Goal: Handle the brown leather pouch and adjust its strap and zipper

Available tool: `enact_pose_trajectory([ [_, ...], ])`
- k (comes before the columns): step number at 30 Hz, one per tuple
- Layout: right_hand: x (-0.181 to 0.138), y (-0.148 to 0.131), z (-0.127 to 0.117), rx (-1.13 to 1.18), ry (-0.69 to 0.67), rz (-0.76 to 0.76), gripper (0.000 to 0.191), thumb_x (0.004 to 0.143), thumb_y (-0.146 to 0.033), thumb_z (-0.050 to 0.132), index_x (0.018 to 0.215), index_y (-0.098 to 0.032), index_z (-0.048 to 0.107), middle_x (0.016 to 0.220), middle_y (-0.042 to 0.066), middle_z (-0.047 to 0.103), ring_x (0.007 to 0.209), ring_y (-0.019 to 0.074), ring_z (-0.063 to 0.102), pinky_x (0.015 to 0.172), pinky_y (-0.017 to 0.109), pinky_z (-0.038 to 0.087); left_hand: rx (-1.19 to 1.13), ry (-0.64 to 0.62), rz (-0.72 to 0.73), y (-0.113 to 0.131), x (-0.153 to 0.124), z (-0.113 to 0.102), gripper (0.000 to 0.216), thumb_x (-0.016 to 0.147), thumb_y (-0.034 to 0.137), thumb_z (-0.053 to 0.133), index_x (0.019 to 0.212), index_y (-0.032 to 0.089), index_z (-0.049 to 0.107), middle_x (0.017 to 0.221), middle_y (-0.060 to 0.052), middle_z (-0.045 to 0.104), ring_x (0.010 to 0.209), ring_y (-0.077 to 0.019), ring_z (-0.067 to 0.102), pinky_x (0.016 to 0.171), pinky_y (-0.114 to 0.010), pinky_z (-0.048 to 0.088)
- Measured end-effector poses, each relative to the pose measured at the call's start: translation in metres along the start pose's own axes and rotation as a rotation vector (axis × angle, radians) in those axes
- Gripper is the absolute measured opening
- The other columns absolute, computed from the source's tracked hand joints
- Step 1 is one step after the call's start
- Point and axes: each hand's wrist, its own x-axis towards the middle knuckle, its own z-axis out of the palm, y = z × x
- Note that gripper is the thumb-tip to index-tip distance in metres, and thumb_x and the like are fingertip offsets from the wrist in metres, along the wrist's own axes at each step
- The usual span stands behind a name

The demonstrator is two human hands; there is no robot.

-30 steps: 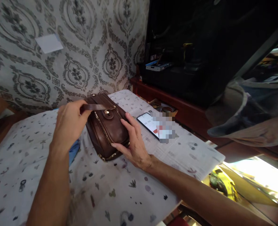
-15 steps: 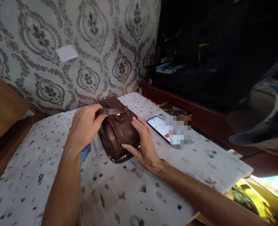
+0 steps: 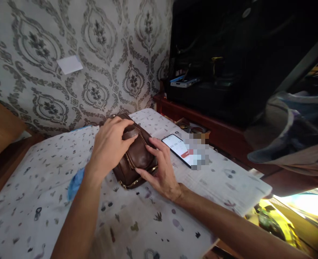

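A brown leather bag (image 3: 141, 154) with gold-coloured zips lies on a white patterned cloth (image 3: 137, 230). Over its top, my left hand (image 3: 111, 140) is closed on the bag's strap (image 3: 130, 133), with the thumb and fingertips against it. Part of the bag's far end is hidden behind that hand. My right hand (image 3: 162, 169) grips the near right side, its thumb at the zip and its fingers along the side panel. Just right of the bag lies a phone (image 3: 179, 149) with a timer on its lit screen.
Some blue material (image 3: 75, 183) lies on the cloth beside my left forearm. A patterned wall (image 3: 99, 64) stands behind. At the right are a large dark screen (image 3: 229, 72) on a reddish-brown cabinet (image 3: 196, 118), and yellow things (image 3: 274, 219) below the table edge.
My left hand has moved right and down onto the bag, lowering the raised strap towards its top. My right hand stays on the bag's side. The view has shifted slightly.
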Motion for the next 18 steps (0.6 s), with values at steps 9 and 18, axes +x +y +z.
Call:
enact_pose_trajectory([
  [9,0.004,-0.001,-0.004,-0.033,-0.024,-0.056,0.06,0.096,-0.053,0.065,0.144,-0.02,0.047,0.131,0.018,0.067,0.128,0.0351,0.061,0.103,0.059,0.054,0.157,0.06,-0.047,0.014,0.019,0.019,0.021,0.097,0.031,0.056,0.084,0.021,0.069,0.094,-0.009,0.072,0.098,-0.0286,0.062,0.086,-0.039,0.047],
  [18,0.005,-0.001,-0.004,-0.032,-0.029,-0.043,0.064,0.093,-0.052,0.069,0.144,-0.016,0.051,0.132,0.019,0.068,0.128,0.0343,0.06,0.102,0.058,0.054,-0.065,0.139,-0.075,0.009,0.021,0.022,0.024,0.093,0.03,0.058,0.071,0.021,0.059,0.084,-0.004,0.068,0.093,-0.0239,0.061,0.084,-0.036,0.046],
])
